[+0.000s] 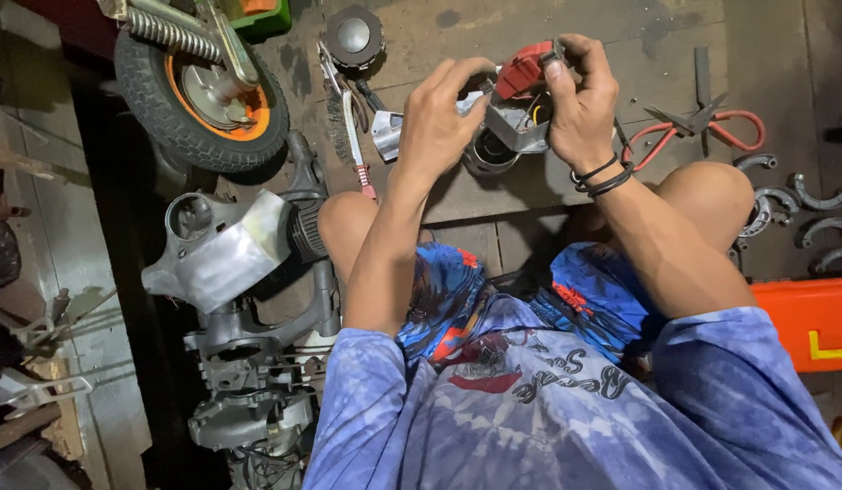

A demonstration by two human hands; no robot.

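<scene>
I sit on a workshop floor and hold a small red and grey electrical part (522, 91) up in front of me with both hands. My left hand (437, 118) grips its left side, fingers curled over the top. My right hand (580, 100) holds the right side, thumb and fingers pinching the red end; black bands circle that wrist. A round metal housing (487, 152) lies on the floor just beneath the part. My bare knees frame the spot.
A scooter wheel with an orange rim (203, 95) stands at the upper left. A grey engine assembly (235, 299) lies at my left. A wire brush (354, 136), red-handled shears (702, 122), curved brake shoes (802, 213) and an orange box (807, 318) lie around.
</scene>
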